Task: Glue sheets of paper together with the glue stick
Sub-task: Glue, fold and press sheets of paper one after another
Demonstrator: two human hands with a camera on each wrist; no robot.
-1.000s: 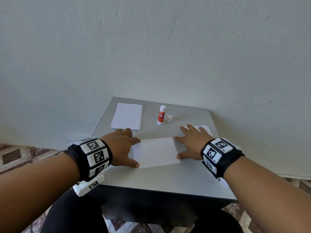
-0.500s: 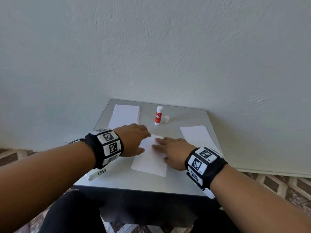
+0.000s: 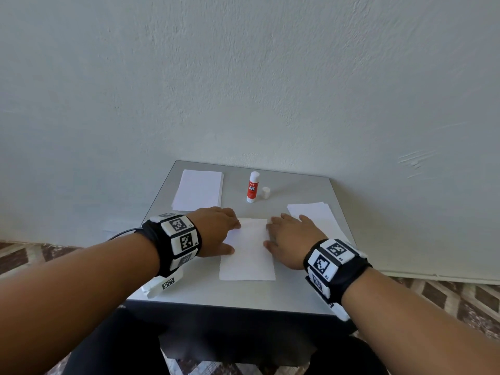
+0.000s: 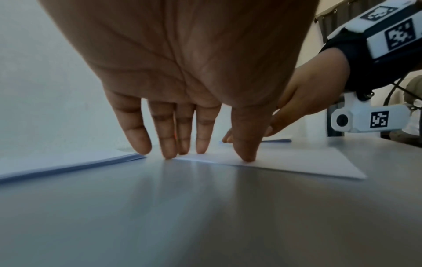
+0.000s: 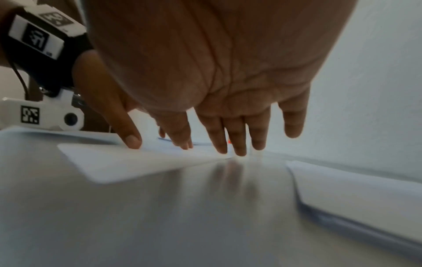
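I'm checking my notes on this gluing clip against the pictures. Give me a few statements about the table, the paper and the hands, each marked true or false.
1. The glue stick stands upright with its cap off beside it. True.
2. The left hand holds the glue stick. False: it rests on the middle sheet.
3. The right hand touches that sheet's right edge with straight fingers. True.
4. One paper stack lies on the table. False: a second stack lies at the right.

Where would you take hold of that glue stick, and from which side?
Probably round the red middle of the glue stick, coming from the front. It stands upright and uncapped, its cap beside it on the right, so fingers should stay below the white top.
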